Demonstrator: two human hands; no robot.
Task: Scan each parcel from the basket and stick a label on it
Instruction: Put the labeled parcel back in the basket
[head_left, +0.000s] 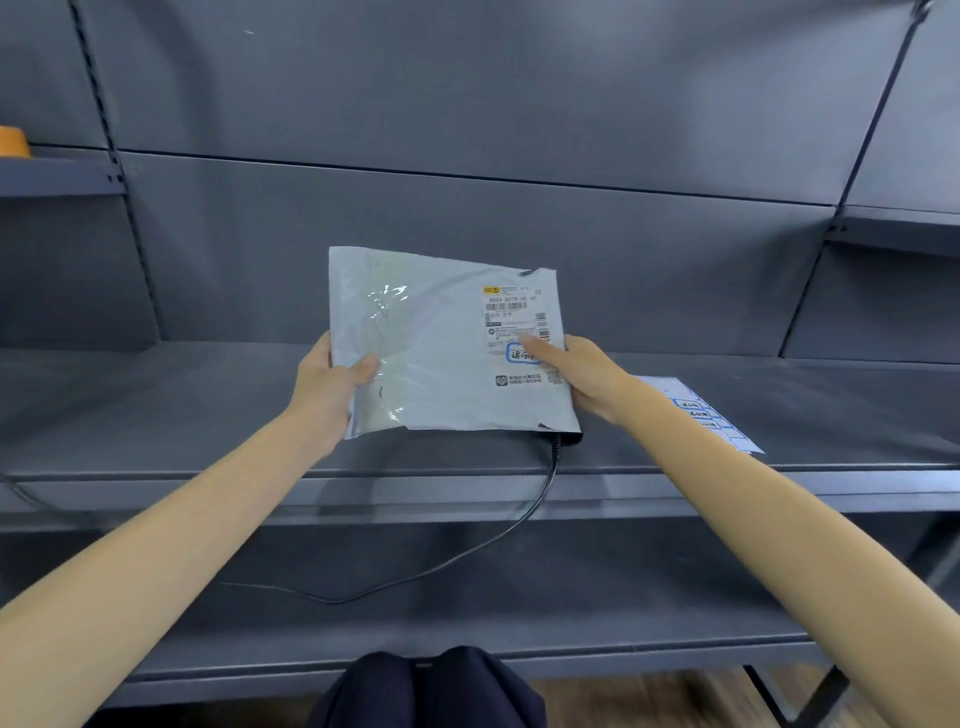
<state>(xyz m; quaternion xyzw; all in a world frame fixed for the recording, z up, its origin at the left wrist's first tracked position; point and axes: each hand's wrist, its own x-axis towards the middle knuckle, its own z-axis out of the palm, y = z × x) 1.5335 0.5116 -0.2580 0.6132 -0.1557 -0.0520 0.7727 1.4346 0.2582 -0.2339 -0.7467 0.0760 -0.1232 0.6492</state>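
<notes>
A flat grey plastic parcel (436, 343) is held up above the dark shelf, its printed shipping label facing me at the upper right. My left hand (332, 379) grips its left edge, thumb on the front. My right hand (582, 371) holds the right edge from behind while its thumb presses a small blue-bordered sticker (522, 354) onto the shipping label. A sheet of blue-bordered stickers (701, 413) lies on the shelf behind my right forearm. A black device, mostly hidden under the parcel's lower right corner (563, 439), trails a black cable (519, 519). No basket is visible.
The grey metal shelf (208, 405) runs across the view, with a lower shelf (467, 613) beneath it where the cable loops. An orange object (13, 140) sits on a small upper shelf at far left. Dark trouser knees (431, 686) show at the bottom.
</notes>
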